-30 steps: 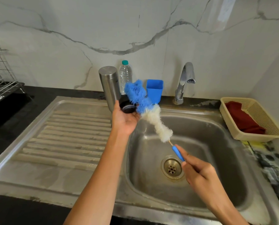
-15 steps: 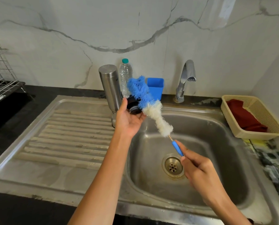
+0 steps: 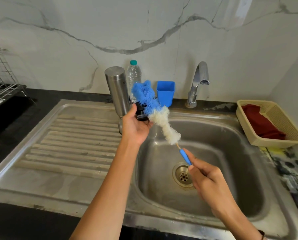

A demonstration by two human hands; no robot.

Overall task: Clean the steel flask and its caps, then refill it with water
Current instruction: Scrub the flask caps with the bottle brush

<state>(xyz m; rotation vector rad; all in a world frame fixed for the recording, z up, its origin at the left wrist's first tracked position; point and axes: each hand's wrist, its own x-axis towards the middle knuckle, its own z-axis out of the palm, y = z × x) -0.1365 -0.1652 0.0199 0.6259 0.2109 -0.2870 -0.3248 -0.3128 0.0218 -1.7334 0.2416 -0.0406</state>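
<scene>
Hands first: the right hand [image 3: 212, 184], nearest the camera, pinches the blue handle of a long bottle brush with white and blue bristles [image 3: 163, 126] over the steel sink basin [image 3: 222, 187]. Beyond it the left hand [image 3: 136, 126] grips a small black flask cap [image 3: 141, 113], with the brush head pressed against it. The step in hand is judged to be scrubbing of one cap; whether the bristles reach inside the cap cannot be told, as they cover it.

Next move, by judgement: work the brush round the cap, rinse it, then take up the flask. The chrome tap [image 3: 197, 84] shows no water running.

The tall cylindrical steel flask [image 3: 117, 90] stands upright at the back of the ribbed steel drainboard [image 3: 71, 141], just behind the left hand. Behind it are a clear plastic water bottle with a teal lid [image 3: 134, 73] and a square blue plastic cup [image 3: 165, 92]. To the right, on the dark counter [image 3: 219, 107], a cream basket [image 3: 283, 142] holds a red cloth [image 3: 261, 122]. A wire rack [image 3: 0, 84] stands far left, against a veined marble wall [image 3: 144, 32].
</scene>
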